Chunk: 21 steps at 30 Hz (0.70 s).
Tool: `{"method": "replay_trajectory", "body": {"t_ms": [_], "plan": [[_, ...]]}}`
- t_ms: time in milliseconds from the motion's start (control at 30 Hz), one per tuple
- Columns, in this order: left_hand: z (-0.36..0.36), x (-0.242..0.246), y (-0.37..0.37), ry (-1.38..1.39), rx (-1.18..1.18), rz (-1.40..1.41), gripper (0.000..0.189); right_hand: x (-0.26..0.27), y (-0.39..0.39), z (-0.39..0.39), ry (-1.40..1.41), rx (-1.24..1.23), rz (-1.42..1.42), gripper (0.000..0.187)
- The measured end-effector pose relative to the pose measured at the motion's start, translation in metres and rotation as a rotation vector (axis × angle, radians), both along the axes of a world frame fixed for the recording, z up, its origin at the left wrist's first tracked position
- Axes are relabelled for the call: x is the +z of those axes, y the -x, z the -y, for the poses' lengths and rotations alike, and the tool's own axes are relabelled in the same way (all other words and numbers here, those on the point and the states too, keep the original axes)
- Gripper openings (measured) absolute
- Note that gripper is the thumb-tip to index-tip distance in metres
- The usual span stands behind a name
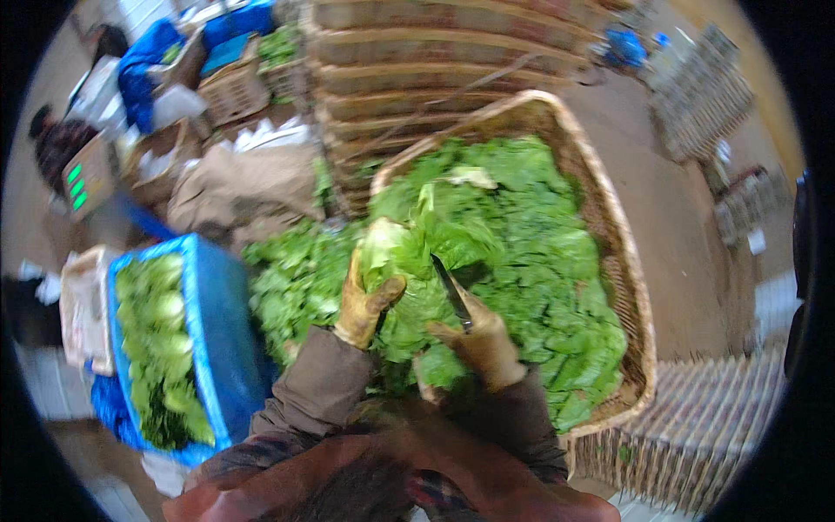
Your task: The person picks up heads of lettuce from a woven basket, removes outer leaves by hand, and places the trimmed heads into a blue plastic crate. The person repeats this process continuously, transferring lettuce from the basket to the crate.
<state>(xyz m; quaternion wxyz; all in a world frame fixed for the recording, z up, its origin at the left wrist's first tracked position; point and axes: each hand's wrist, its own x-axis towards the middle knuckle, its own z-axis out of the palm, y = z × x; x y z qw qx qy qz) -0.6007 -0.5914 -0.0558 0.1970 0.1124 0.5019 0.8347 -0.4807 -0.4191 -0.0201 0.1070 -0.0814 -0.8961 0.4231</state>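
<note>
A yellowish work glove covers my left hand [366, 301], which holds a head of lettuce [385, 246] by its pale side, leaves spreading to the right. My right hand [484, 339], gloved too, grips a knife [450, 287] with a dark blade pointing up and left at the leaves. Both hands are over a large plastic crate [642, 313] filled with green lettuce [541, 261]. A pale leaf piece [473, 177] lies on top near the crate's far side. More loose green leaves [293, 280] are heaped left of my left hand.
On the left stands a blue-lined crate [225, 339] holding lettuce heads. Stacked crates [417, 72] rise just beyond the large crate; more stacks [691, 417] stand at right. Brown cloth [241, 183] lies at upper left, near a scale display [77, 186]. A person [62, 143] is at the far left.
</note>
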Motion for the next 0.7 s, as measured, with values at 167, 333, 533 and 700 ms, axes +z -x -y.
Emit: {"method": "replay_trajectory", "body": {"t_ms": [167, 333, 533, 700], "plan": [[0.144, 0.037, -0.026, 0.762, 0.121, -0.279, 0.096, 0.076, 0.025, 0.058, -0.134, 0.278, -0.333, 0.024], [0.226, 0.056, -0.072, 1.11, 0.039, -0.199, 0.092, 0.022, 0.055, 0.166, -0.645, 0.519, -0.306, 0.025], [0.308, 0.047, -0.086, 1.046, -0.112, -0.42, 0.095, -0.021, 0.063, 0.141, -0.327, 0.537, 0.586, 0.034], [0.297, 0.027, -0.1, 0.377, -0.302, 0.203, 0.08, -0.001, 0.014, 0.216, 0.364, 0.682, 0.149, 0.07]]}}
